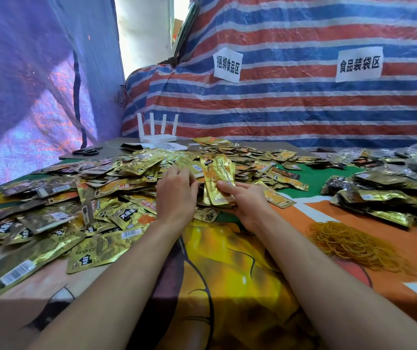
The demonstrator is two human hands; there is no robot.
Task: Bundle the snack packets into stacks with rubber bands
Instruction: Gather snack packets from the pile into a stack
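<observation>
A wide heap of loose gold and brown snack packets [58, 205] covers the left and middle of the table. My right hand [245, 202] grips a small upright stack of gold packets [218, 176], thumb across its front. My left hand [175, 192] lies knuckles up on the heap just left of that stack, fingers curled down among the packets; what they hold is hidden. A pile of yellow rubber bands [353, 245] lies on the cloth to the right of my right forearm.
Bundled packets [384, 198] are piled at the right edge. A white router [158, 133] and black scissors [87, 150] sit at the back left. A striped tarp with two paper signs hangs behind. A printed cloth [227, 261] covers the table.
</observation>
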